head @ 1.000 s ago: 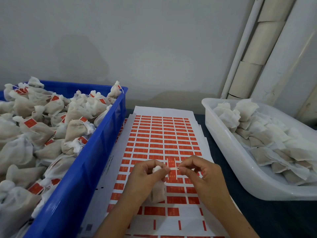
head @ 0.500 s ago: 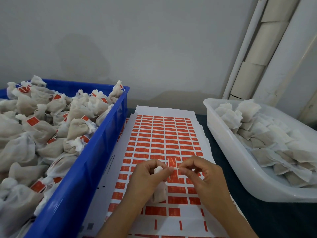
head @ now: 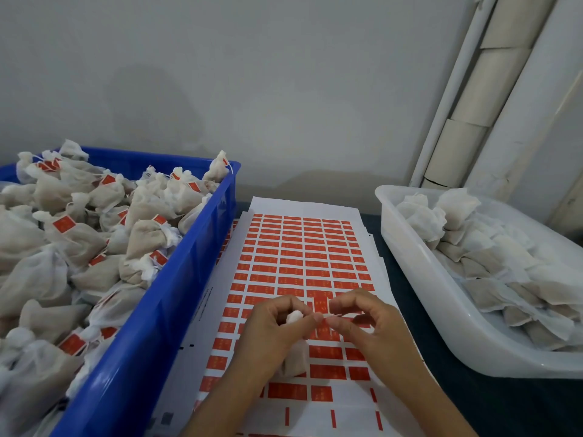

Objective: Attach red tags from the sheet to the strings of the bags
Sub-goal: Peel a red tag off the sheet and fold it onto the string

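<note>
Working above the tag sheet (head: pixel 303 257), my left hand (head: pixel 271 332) grips a bag (head: pixel 295 361); my right hand (head: pixel 362 323) pinches its string. Blue crate (head: pixel 176 294) at nine o'clock holds tagged bags, white tub (head: pixel 419 279) at three untagged ones.

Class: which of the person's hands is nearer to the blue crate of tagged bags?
Left. The left hand, gripping a small bag, is over the tag sheet just right of the blue crate. The right hand is farther right, toward the white tub.
</note>
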`<state>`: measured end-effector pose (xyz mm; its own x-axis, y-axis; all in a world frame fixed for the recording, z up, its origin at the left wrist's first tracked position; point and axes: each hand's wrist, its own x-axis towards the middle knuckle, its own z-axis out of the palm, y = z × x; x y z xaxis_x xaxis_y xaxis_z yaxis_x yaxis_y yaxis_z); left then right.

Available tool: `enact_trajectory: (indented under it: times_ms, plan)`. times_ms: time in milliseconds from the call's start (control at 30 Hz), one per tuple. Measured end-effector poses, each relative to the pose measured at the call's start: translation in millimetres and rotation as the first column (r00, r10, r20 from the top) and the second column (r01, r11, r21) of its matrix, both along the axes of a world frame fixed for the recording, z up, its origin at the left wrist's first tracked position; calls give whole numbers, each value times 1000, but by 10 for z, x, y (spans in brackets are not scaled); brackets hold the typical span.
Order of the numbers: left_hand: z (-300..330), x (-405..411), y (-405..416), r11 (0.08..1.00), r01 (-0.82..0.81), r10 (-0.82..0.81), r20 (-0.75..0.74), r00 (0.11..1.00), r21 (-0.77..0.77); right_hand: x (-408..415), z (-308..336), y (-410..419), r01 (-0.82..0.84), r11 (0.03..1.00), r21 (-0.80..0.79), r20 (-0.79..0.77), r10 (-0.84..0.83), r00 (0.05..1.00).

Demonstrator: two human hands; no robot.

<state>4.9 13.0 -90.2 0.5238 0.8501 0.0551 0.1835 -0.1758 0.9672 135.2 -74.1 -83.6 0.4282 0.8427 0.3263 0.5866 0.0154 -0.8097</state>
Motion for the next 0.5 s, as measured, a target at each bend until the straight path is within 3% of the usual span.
enact_trajectory:
  times_ms: [233, 400, 500]
  plan:
    - [-20, 3, 1, 998, 61, -61, 8, 998, 33, -1, -50, 8, 20, 998, 52, -37, -18, 999]
    - [-25, 54, -42, 997, -33, 33, 9, 999, -75, -4, -46, 3, 41, 996, 85, 283, -64, 957]
    - [-12, 72, -25, 984, -89, 86, -24, 996, -155, 9, -33, -8, 8, 969, 249, 475, -129, 870]
